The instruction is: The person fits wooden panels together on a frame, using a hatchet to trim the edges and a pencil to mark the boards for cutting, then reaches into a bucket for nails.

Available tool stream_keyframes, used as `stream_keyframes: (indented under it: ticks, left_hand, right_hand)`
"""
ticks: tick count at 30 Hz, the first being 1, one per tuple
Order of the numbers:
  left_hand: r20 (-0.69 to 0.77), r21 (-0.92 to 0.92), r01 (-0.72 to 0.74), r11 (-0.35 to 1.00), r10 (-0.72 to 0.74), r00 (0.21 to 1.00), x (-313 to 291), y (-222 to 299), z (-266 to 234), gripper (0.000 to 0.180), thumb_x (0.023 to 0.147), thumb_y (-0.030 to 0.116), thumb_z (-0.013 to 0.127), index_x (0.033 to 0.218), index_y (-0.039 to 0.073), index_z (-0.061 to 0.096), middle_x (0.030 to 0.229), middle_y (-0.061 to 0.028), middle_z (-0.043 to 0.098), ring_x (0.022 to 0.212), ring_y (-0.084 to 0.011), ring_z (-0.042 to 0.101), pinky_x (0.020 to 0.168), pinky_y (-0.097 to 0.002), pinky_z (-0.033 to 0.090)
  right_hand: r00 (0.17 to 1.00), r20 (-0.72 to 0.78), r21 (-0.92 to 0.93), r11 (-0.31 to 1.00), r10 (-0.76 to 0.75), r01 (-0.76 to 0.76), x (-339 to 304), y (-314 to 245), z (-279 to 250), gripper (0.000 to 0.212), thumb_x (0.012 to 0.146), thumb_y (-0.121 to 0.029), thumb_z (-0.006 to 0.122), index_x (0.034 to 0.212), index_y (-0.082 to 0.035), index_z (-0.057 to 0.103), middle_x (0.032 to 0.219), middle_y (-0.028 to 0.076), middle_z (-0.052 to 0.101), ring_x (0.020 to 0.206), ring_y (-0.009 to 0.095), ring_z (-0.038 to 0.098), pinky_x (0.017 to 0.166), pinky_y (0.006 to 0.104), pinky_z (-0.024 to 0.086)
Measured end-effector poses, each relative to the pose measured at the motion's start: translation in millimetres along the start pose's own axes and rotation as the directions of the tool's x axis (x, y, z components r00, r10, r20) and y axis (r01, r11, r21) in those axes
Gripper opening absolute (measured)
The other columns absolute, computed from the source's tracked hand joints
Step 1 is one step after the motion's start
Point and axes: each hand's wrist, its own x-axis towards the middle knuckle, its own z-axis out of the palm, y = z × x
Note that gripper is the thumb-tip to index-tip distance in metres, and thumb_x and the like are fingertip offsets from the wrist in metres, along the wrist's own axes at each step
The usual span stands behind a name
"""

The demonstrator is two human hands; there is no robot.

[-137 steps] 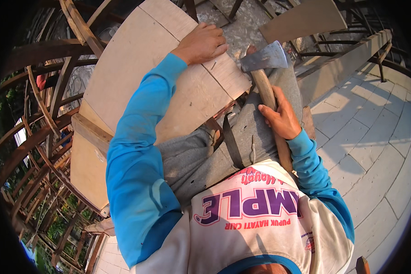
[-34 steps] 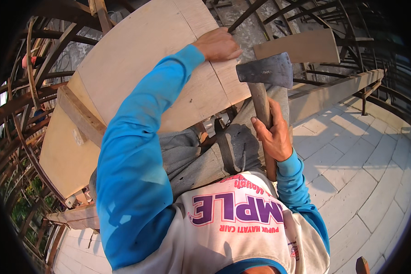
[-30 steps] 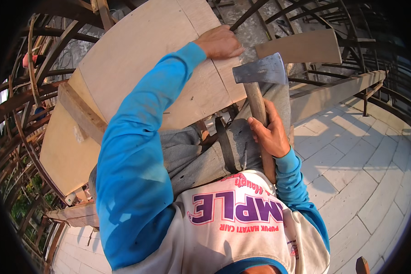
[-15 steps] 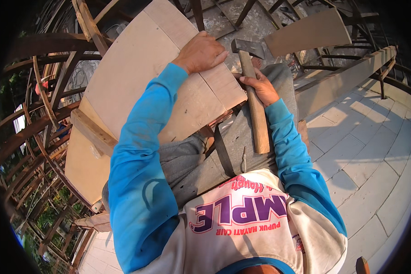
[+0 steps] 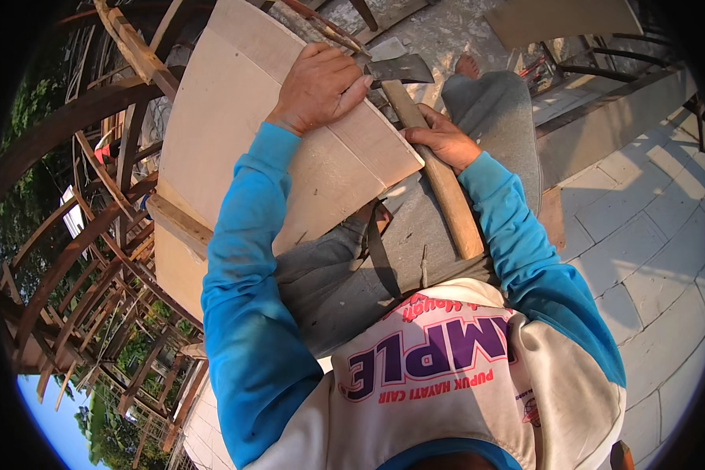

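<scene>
A pale plywood board (image 5: pixel 227 117) lies slanted across my lap, with a lighter strip along its right edge. My left hand (image 5: pixel 321 90) is closed over that right edge; its curled fingertips are hidden behind the board. In my right hand (image 5: pixel 444 141) is a hatchet (image 5: pixel 446 196), gripped round the upper part of its wooden handle. Its dark metal head is close to my left thumb, and the handle's butt end points back toward my waist. The right fingers are partly hidden behind the handle and the board's corner.
A short wooden batten (image 5: pixel 178 223) crosses the board's left part. Curved timber frames (image 5: pixel 63 235) fill the left side. A long plank (image 5: pixel 619 129) runs along the right above pale paving (image 5: pixel 642 258). Another flat panel (image 5: pixel 560 22) is at the far right. My bare foot (image 5: pixel 467 66) shows ahead.
The view has shifted and tilted, and the far panel sits higher in it. Both hands keep their grips. The hatchet head has turned slightly and stays beside my left hand.
</scene>
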Motion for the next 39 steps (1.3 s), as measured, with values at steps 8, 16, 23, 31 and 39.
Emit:
stream_keyframes:
  ticks: [8,16,23,31,39]
  left_hand:
    - [-0.209,-0.01,0.029,1.0,-0.031,0.977,-14,16,-18,0.025,0.084,0.02,0.053,0.064,0.006,0.054,0.068,-0.0064,0.054,0.072,-0.0248,0.054,0.087,-0.0402,0.039]
    - [-0.198,-0.001,0.101,0.995,-0.099,0.975,-18,20,-13,0.028,0.087,0.023,0.05,0.063,0.008,0.053,0.068,-0.0052,0.054,0.077,-0.0233,0.055,0.094,-0.041,0.037]
    - [-0.159,0.048,0.101,0.994,-0.092,0.983,-14,17,-5,0.027,0.086,0.023,0.051,0.063,0.009,0.054,0.069,-0.0045,0.054,0.079,-0.0226,0.056,0.095,-0.041,0.037]
    - [-0.165,0.034,0.079,0.996,-0.073,0.984,-10,15,-1,0.024,0.085,0.022,0.055,0.065,0.009,0.055,0.073,-0.0056,0.054,0.079,-0.0233,0.055,0.095,-0.042,0.038]
    - [-0.192,0.05,0.055,0.997,-0.045,0.98,-13,13,-3,0.019,0.084,0.016,0.057,0.069,0.005,0.057,0.076,-0.0084,0.055,0.081,-0.0266,0.055,0.096,-0.0435,0.04]
  right_hand:
    - [0.997,-0.048,-0.004,0.998,-0.068,0.068,4,7,-15,0.06,0.085,-0.014,0.066,0.136,0.002,0.039,0.118,0.012,0.061,0.109,0.019,0.058,0.098,0.0319,0.044]
    - [0.998,-0.061,0.007,1.0,-0.002,0.002,7,12,-17,0.073,0.075,-0.022,0.072,0.134,0.005,0.039,0.117,0.021,0.058,0.106,0.028,0.058,0.093,0.0332,0.044]
    - [0.981,-0.186,-0.358,0.934,-0.054,-0.016,13,22,-15,0.061,0.071,-0.02,0.075,0.12,0.003,0.047,0.108,0.024,0.061,0.101,0.031,0.06,0.088,0.0358,0.046]
    - [0.98,-0.187,-0.388,0.922,-0.069,-0.009,20,30,-25,0.059,0.07,-0.022,0.078,0.114,0.005,0.05,0.101,0.022,0.062,0.092,0.028,0.061,0.082,0.0363,0.047]
    - [0.988,-0.154,-0.318,0.948,-0.031,-0.02,18,21,-19,0.059,0.075,-0.016,0.076,0.121,0.007,0.049,0.105,0.018,0.063,0.095,0.024,0.063,0.082,0.0323,0.05]
